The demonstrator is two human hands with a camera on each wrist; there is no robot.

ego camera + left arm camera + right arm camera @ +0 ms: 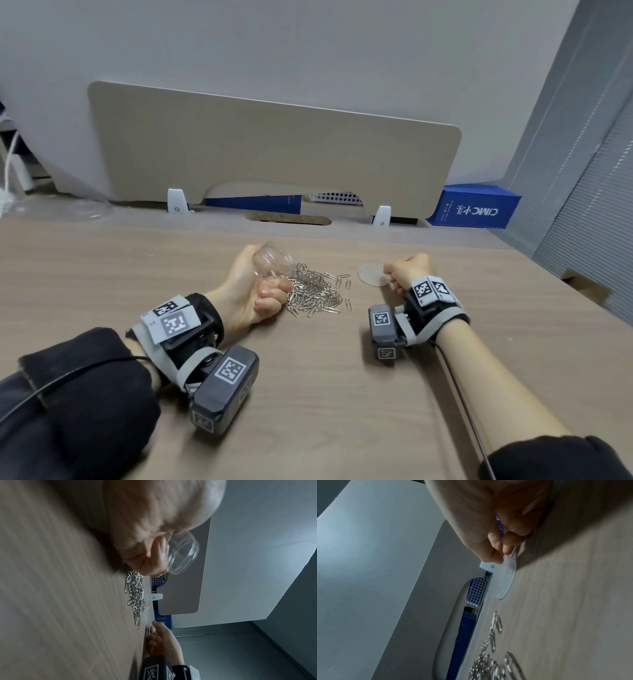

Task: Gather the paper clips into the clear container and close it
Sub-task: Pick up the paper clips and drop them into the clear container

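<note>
Clips: silver wire paper clips (pixel 315 291) heaped loose mid-bench, a few strays on the right side.
Container: small clear plastic round container (pixel 274 262) at the heap's left edge, off the surface, gripped in the curled left hand (pixel 246 291); looks empty.
Pointing: mouth up and slightly away, long axis near upright, a touch tilted.
Lid: translucent round lid (pixel 372 274) on the wood-grain bench (pixel 308 394), just right of the heap, edge pinched by the right hand (pixel 409 272).
Step, likely: loading. Best to tip the mouth down beside the heap and sweep clips in with the right hand, gently, or strays scatter.
</note>
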